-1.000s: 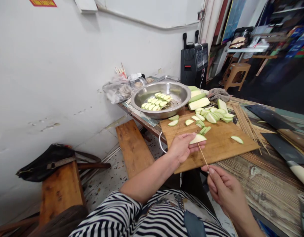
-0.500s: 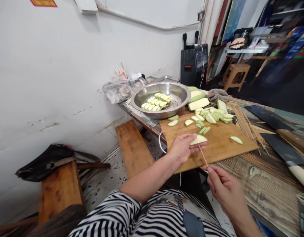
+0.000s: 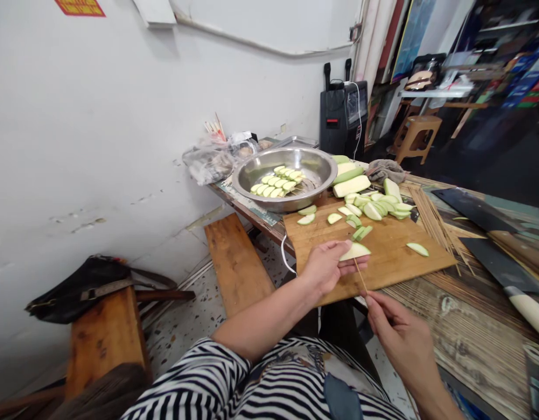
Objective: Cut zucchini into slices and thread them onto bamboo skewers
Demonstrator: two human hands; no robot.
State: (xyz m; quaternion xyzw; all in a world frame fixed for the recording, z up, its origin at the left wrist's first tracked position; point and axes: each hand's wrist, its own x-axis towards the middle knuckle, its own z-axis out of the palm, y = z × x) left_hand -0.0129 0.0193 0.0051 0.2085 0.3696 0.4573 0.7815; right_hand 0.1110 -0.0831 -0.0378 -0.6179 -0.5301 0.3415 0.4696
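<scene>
Above the near edge of a wooden cutting board, my left hand pinches a pale green-edged zucchini slice. My right hand is closed on a thin wooden skewer, whose far end meets the slice's lower edge. Whether the point has gone into the flesh cannot be made out. More cut slices are heaped at the back of the board, and a single slice lies to the right. Several skewered slices rest in a steel basin behind the board.
Loose skewers lie right of the board. Beyond them are two cleavers. Peeled zucchini sit beside the basin, near a grey cloth. A wooden bench stands left of the table, and a black speaker behind it.
My left hand and the slice have shifted very slightly right and down in view. The skewer still meets the slice, and the grips look the same.
</scene>
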